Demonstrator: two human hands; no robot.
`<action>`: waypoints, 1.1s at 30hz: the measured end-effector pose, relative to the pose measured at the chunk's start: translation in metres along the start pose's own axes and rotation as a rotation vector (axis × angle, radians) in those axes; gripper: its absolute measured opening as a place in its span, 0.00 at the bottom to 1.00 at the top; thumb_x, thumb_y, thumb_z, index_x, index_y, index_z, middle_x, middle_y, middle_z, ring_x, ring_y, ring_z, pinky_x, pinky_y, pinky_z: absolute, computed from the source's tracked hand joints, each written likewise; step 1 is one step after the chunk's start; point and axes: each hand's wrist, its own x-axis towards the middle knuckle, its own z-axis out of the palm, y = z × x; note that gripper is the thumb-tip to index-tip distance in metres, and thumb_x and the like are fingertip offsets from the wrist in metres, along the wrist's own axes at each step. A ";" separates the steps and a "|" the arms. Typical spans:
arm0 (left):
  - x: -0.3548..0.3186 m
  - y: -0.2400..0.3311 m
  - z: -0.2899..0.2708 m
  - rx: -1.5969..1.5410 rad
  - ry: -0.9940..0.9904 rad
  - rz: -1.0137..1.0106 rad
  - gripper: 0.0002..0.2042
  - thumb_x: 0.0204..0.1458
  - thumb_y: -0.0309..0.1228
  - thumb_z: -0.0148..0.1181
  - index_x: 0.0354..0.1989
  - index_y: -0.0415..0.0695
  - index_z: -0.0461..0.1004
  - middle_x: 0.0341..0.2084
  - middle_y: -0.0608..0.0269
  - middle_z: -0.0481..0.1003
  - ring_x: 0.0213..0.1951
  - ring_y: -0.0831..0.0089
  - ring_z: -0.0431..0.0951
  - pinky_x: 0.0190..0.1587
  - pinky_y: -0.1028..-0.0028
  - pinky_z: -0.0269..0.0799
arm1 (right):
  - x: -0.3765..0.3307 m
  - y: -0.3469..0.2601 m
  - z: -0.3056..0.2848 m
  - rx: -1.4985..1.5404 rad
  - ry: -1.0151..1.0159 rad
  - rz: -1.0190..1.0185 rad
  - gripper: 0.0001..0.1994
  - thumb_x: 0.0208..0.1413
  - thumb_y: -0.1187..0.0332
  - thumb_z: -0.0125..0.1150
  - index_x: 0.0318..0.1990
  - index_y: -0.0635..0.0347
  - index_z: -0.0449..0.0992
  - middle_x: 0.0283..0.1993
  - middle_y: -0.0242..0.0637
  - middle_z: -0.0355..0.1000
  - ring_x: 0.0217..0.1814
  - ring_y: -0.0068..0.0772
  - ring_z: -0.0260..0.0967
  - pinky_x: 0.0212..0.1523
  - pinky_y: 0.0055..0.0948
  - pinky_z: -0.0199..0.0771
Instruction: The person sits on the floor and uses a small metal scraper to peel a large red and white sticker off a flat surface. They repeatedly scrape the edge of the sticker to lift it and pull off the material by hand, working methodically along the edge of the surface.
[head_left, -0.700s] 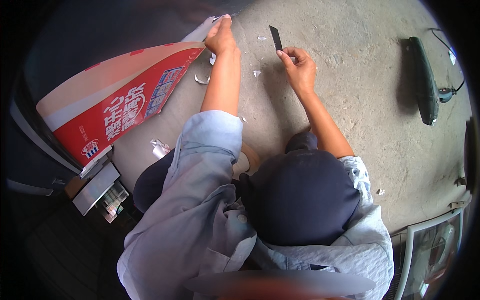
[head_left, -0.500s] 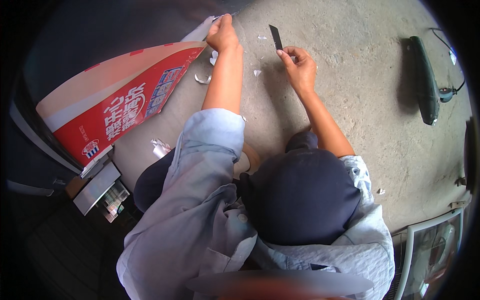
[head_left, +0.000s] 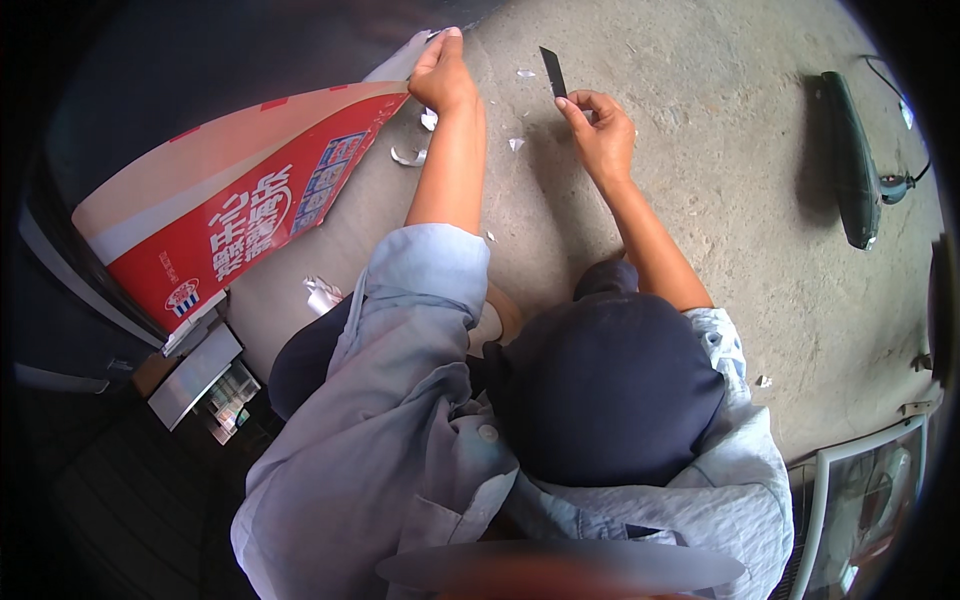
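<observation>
A large red and peach printed sheet (head_left: 235,195) stretches along the side of a dark, glossy panel at the left. My left hand (head_left: 443,75) is closed at its far right corner, pinching the edge; the fingertips are partly hidden. A pale strip (head_left: 400,58) shows behind the sheet beside that hand. In my right hand (head_left: 603,140), thumb and fingers pinch a thin dark blade (head_left: 552,72) with a slanted tip pointing away from me. The blade is held apart from the sheet, over the concrete floor.
White scraps (head_left: 408,157) lie on the concrete floor (head_left: 720,200), and a crumpled piece (head_left: 322,295) rests by my left knee. A long dark-green object (head_left: 850,160) with a black cord lies at right. A glass-fronted frame (head_left: 865,510) stands lower right; a grey box (head_left: 195,378) sits lower left.
Almost nothing differs. My left hand has shifted very slightly down and left at the sheet's corner, and the view has moved a touch. Both hands keep their grip.
</observation>
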 end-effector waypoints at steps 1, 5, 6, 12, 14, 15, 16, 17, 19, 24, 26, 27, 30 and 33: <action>-0.001 0.002 0.002 0.012 0.007 -0.019 0.12 0.50 0.26 0.70 0.40 0.32 0.81 0.34 0.58 0.82 0.37 0.73 0.79 0.47 0.75 0.74 | 0.000 0.000 -0.001 -0.008 0.000 0.003 0.11 0.51 0.59 0.71 0.34 0.56 0.84 0.35 0.38 0.79 0.38 0.38 0.76 0.42 0.34 0.73; 0.003 -0.005 0.008 -0.029 0.043 -0.027 0.11 0.50 0.26 0.69 0.39 0.32 0.81 0.34 0.59 0.82 0.37 0.73 0.79 0.47 0.75 0.73 | -0.001 -0.001 -0.001 -0.001 -0.005 -0.003 0.11 0.51 0.58 0.71 0.34 0.56 0.84 0.34 0.38 0.78 0.38 0.38 0.76 0.42 0.34 0.73; 0.002 -0.005 0.009 -0.034 0.052 -0.025 0.11 0.50 0.26 0.69 0.39 0.32 0.81 0.34 0.59 0.82 0.37 0.73 0.79 0.47 0.75 0.73 | -0.001 -0.001 -0.002 -0.009 -0.007 -0.002 0.11 0.51 0.58 0.71 0.34 0.56 0.84 0.34 0.38 0.78 0.39 0.38 0.76 0.42 0.34 0.73; -0.001 -0.009 0.015 -0.048 0.095 0.003 0.08 0.51 0.25 0.67 0.36 0.34 0.81 0.32 0.62 0.81 0.35 0.74 0.77 0.45 0.75 0.73 | -0.002 0.003 -0.002 -0.001 -0.002 0.000 0.11 0.51 0.59 0.71 0.34 0.56 0.84 0.34 0.38 0.78 0.38 0.38 0.76 0.42 0.34 0.73; 0.001 -0.012 0.015 -0.046 0.098 0.029 0.07 0.51 0.25 0.66 0.35 0.34 0.80 0.32 0.63 0.80 0.35 0.75 0.76 0.44 0.75 0.72 | -0.002 0.004 -0.001 0.009 0.000 0.006 0.11 0.51 0.59 0.71 0.34 0.56 0.84 0.34 0.39 0.78 0.38 0.38 0.76 0.42 0.34 0.73; 0.001 -0.012 0.015 -0.033 0.103 0.027 0.07 0.50 0.25 0.66 0.35 0.35 0.80 0.31 0.64 0.79 0.34 0.75 0.76 0.43 0.74 0.72 | -0.002 0.003 -0.001 -0.001 -0.003 0.006 0.11 0.51 0.59 0.71 0.34 0.56 0.84 0.34 0.39 0.78 0.38 0.38 0.76 0.42 0.34 0.73; 0.002 -0.012 0.015 -0.020 0.109 0.025 0.06 0.50 0.24 0.66 0.35 0.35 0.80 0.31 0.65 0.79 0.34 0.75 0.75 0.42 0.74 0.72 | -0.002 0.003 -0.002 -0.010 -0.007 0.007 0.11 0.51 0.59 0.71 0.34 0.56 0.84 0.34 0.39 0.78 0.38 0.38 0.76 0.42 0.35 0.73; 0.002 -0.011 0.015 -0.007 0.115 0.024 0.06 0.50 0.24 0.65 0.35 0.36 0.80 0.31 0.65 0.78 0.33 0.75 0.75 0.41 0.74 0.72 | -0.002 0.002 -0.002 -0.019 -0.010 0.007 0.11 0.51 0.59 0.71 0.34 0.56 0.84 0.34 0.39 0.78 0.38 0.38 0.76 0.42 0.35 0.73; 0.000 -0.008 0.016 0.003 0.111 0.000 0.08 0.50 0.26 0.66 0.37 0.35 0.79 0.32 0.64 0.78 0.35 0.75 0.74 0.42 0.74 0.71 | -0.003 0.001 -0.003 -0.025 -0.015 0.016 0.11 0.51 0.59 0.71 0.34 0.56 0.84 0.34 0.39 0.78 0.38 0.39 0.76 0.42 0.35 0.73; -0.006 -0.011 0.003 0.059 0.149 -0.031 0.09 0.50 0.27 0.65 0.37 0.34 0.78 0.31 0.64 0.78 0.34 0.74 0.74 0.41 0.74 0.71 | -0.004 -0.005 -0.003 -0.019 -0.031 0.048 0.11 0.51 0.59 0.71 0.34 0.56 0.84 0.35 0.39 0.78 0.39 0.39 0.76 0.43 0.34 0.73; -0.007 -0.016 -0.009 0.067 0.174 0.004 0.07 0.49 0.26 0.64 0.34 0.36 0.78 0.28 0.65 0.77 0.32 0.74 0.75 0.38 0.73 0.72 | -0.004 -0.002 -0.003 -0.018 -0.024 0.027 0.11 0.51 0.59 0.71 0.34 0.56 0.84 0.35 0.38 0.78 0.39 0.39 0.76 0.43 0.34 0.73; -0.002 -0.028 -0.021 0.122 0.175 0.056 0.09 0.49 0.28 0.62 0.36 0.35 0.78 0.31 0.62 0.77 0.32 0.73 0.75 0.39 0.71 0.73 | -0.004 -0.003 -0.002 -0.012 -0.028 0.032 0.11 0.52 0.59 0.71 0.34 0.56 0.84 0.35 0.38 0.78 0.39 0.38 0.76 0.43 0.34 0.73; -0.009 -0.032 -0.042 0.049 0.277 -0.021 0.12 0.49 0.29 0.61 0.39 0.34 0.77 0.34 0.60 0.76 0.33 0.72 0.75 0.40 0.70 0.73 | -0.005 -0.003 -0.003 -0.007 -0.030 0.043 0.11 0.52 0.59 0.71 0.34 0.56 0.84 0.35 0.38 0.78 0.39 0.38 0.76 0.43 0.34 0.73; -0.015 -0.015 -0.047 0.071 0.047 0.066 0.15 0.53 0.30 0.63 0.45 0.34 0.77 0.36 0.60 0.76 0.36 0.75 0.75 0.42 0.72 0.73 | -0.005 -0.001 -0.002 -0.008 -0.027 0.036 0.11 0.52 0.59 0.71 0.34 0.57 0.84 0.35 0.38 0.78 0.39 0.38 0.76 0.43 0.34 0.73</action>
